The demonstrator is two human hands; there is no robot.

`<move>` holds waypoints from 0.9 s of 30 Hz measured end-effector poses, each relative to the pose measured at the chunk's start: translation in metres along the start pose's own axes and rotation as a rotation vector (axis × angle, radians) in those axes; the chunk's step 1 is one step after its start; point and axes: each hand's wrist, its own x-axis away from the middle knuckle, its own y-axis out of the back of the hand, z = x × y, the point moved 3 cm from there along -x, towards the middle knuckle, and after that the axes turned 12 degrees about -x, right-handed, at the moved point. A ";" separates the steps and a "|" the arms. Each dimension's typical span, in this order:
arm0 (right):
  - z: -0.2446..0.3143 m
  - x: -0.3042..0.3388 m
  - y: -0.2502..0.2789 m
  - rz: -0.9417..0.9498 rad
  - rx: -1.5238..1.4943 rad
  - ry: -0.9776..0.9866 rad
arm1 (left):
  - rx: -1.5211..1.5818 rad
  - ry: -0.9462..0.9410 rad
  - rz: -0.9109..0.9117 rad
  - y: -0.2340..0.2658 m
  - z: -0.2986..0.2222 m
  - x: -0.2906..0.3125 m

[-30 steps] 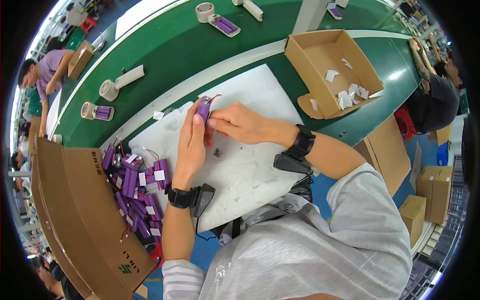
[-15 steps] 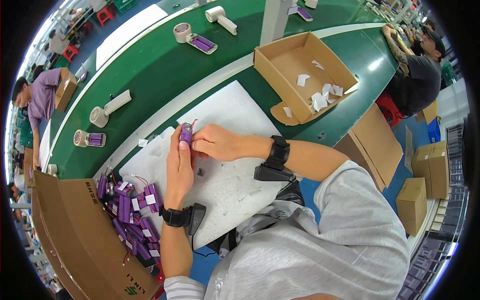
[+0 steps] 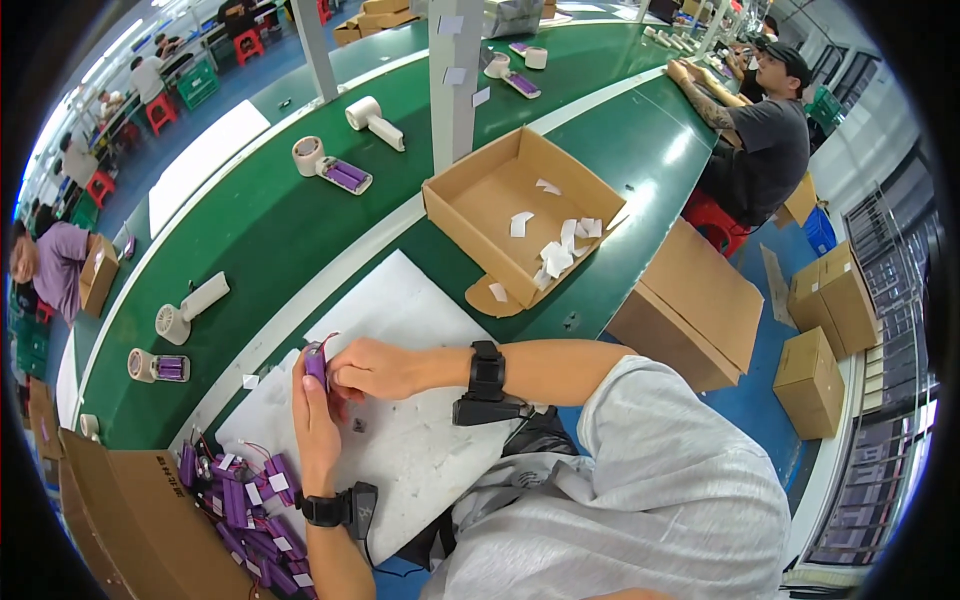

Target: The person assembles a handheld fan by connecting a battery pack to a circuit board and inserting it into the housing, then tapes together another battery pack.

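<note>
A purple battery pack (image 3: 316, 364) with a short red wire at its top end stands upright in my left hand (image 3: 316, 430), whose thumb and fingers close round it. From the right, my right hand (image 3: 374, 368) is closed with its curled fingertips on the side of the same pack. Both hands are over a white foam sheet (image 3: 400, 290), where a small dark speck-like piece (image 3: 359, 425) lies just below them. Left of my forearm is a heap of similar purple battery packs (image 3: 236, 502), many with white labels and loose red wires.
A cardboard box (image 3: 160, 520) stands at the lower left. Beyond the sheet, a shallow open carton (image 3: 470, 205) holds white paper scraps. On the green conveyor lie handheld fans (image 3: 345, 176), some showing purple cells. A white post (image 3: 455, 100) rises behind the carton. A co-worker (image 3: 765, 140) sits at the right.
My view has tilted up and swung right, so the scene sits lower and further left. My hands keep nearly the same hold on the battery pack.
</note>
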 end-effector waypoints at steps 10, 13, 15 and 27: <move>0.009 0.002 -0.003 -0.028 -0.088 -0.013 | 0.048 0.022 -0.065 -0.002 0.000 -0.002; 0.009 -0.002 -0.005 0.022 -0.040 0.062 | 0.044 0.024 -0.105 0.001 0.002 -0.004; 0.008 0.001 0.001 -0.008 -0.033 0.059 | -0.008 0.010 -0.106 -0.001 0.002 -0.007; 0.016 0.005 0.007 -0.108 0.067 -0.007 | -0.066 -0.091 -0.044 -0.007 -0.014 0.000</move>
